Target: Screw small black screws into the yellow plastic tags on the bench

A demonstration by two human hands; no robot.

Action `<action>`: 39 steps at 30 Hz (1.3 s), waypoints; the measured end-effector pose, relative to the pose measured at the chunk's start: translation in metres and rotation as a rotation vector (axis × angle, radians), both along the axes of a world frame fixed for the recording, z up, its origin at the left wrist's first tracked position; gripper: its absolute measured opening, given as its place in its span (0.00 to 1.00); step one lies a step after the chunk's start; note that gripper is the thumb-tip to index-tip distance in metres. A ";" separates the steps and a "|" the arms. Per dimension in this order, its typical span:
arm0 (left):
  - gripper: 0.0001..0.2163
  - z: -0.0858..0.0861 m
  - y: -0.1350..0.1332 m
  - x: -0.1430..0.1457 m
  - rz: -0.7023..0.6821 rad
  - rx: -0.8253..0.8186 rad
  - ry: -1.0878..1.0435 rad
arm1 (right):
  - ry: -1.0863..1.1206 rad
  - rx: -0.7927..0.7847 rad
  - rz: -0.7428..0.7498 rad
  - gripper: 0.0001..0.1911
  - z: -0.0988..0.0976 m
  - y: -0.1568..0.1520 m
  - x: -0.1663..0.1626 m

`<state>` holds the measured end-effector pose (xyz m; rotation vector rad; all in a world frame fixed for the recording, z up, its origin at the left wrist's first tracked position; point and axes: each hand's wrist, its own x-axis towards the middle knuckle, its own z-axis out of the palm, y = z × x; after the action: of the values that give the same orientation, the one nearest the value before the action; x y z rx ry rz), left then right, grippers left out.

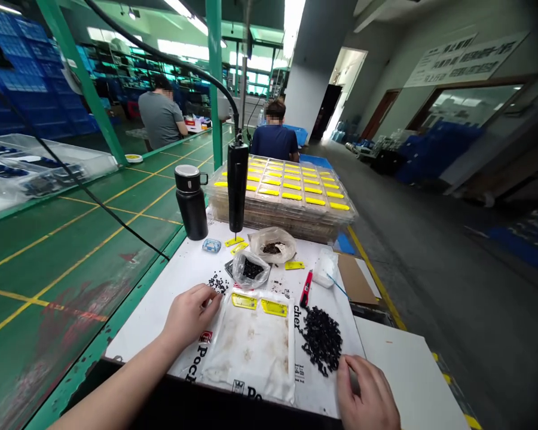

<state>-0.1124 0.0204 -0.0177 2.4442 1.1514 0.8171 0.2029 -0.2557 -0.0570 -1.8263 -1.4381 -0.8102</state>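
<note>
On the white-topped bench, a stained white rectangular work mat serves as the landmark. Along the mat's far edge lies a pair of flat yellow plastic plates. Just right of the mat sits a heap of small black plastic pieces. Just beyond the mat's far left corner lies a thin scatter of tiny black bits.

The left hand rests at the mat's left edge with its fingers curled and their tips close to the scatter; I cannot tell whether they pinch anything. The right hand lies loosely open off the mat's near right corner, just beside the heap, with nothing visible in it.

The pieces look light, hard and apt to roll or scatter, so a fingertip pinch on one at a time probably suits them. Beyond the mat hangs a black cylindrical power screwdriver.
</note>
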 end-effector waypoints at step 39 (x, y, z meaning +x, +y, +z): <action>0.11 0.031 0.033 0.027 -0.007 -0.043 -0.035 | 0.224 -0.222 -0.072 0.25 0.190 0.160 0.141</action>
<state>-0.0854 0.0538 0.0132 2.3886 1.1353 0.8207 0.3441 -0.0957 0.1331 -2.0720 -1.3670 -0.4750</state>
